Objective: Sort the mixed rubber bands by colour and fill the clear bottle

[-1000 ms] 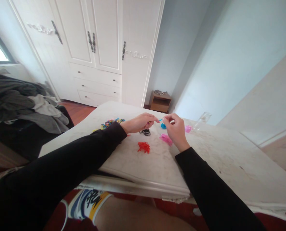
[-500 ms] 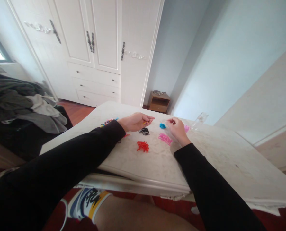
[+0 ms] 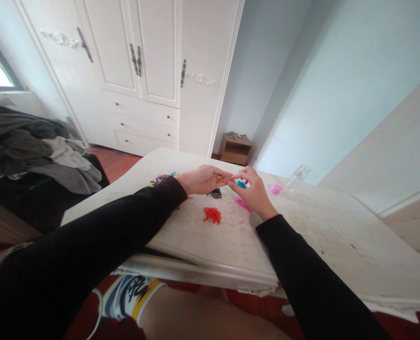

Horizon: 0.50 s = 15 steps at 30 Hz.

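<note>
My left hand (image 3: 208, 178) is closed, palm up, around small yellow rubber bands (image 3: 221, 180) that show at its fingertips. From the right, my right hand (image 3: 249, 189) reaches over and pinches at those bands, its fingertips meeting the left ones. Below the hands lie a black pile of bands (image 3: 215, 193) and a red pile (image 3: 212, 216). A pink pile (image 3: 243, 204) and a blue pile (image 3: 241, 184) are partly covered by my right hand. Near my left wrist is a multicoloured pile (image 3: 163, 179). My left sleeve hides part of another red group.
The piles rest on a white table (image 3: 196, 245). To the right are a pink rounded thing (image 3: 276, 189) and a clear container (image 3: 298, 178). A white wardrobe (image 3: 153, 56), a small wooden cabinet (image 3: 236, 150) and heaped clothes (image 3: 22, 146) stand beyond the table.
My right hand has moved left from beside the blue pile to the fingertips of my left hand. More yellow shows in my left hand, and the pink rounded thing is uncovered.
</note>
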### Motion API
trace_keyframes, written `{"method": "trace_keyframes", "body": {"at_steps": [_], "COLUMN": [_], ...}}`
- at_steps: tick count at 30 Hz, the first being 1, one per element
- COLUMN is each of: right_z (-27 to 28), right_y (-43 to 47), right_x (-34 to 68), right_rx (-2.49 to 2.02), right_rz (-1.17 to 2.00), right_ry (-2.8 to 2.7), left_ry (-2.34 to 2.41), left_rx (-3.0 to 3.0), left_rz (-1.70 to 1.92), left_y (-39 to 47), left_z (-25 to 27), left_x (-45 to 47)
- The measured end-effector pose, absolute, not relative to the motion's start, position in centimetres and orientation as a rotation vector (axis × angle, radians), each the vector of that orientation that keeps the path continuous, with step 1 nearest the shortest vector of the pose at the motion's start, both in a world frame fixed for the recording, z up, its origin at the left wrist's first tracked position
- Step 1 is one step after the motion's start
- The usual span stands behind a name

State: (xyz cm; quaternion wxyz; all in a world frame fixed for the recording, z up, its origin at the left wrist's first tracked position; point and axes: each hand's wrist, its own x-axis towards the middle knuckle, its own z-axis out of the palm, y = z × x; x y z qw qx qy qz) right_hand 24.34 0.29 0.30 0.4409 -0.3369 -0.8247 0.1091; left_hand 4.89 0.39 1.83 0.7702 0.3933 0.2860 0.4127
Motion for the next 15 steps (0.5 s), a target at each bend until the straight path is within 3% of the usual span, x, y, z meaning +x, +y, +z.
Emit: {"method": "trace_keyframes", "body": {"at_steps": [15], "right_z": [-0.05], "right_y": [0.56], "right_x": [24.40], "right_rx": [-0.898], "right_rz": [0.372], "right_ry": [-1.994], "left_ry": [0.623], "left_rx": [1.100], "left_rz": [0.859], "left_y": [-0.11], "left_z": [1.47], "left_x": [4.82]}}
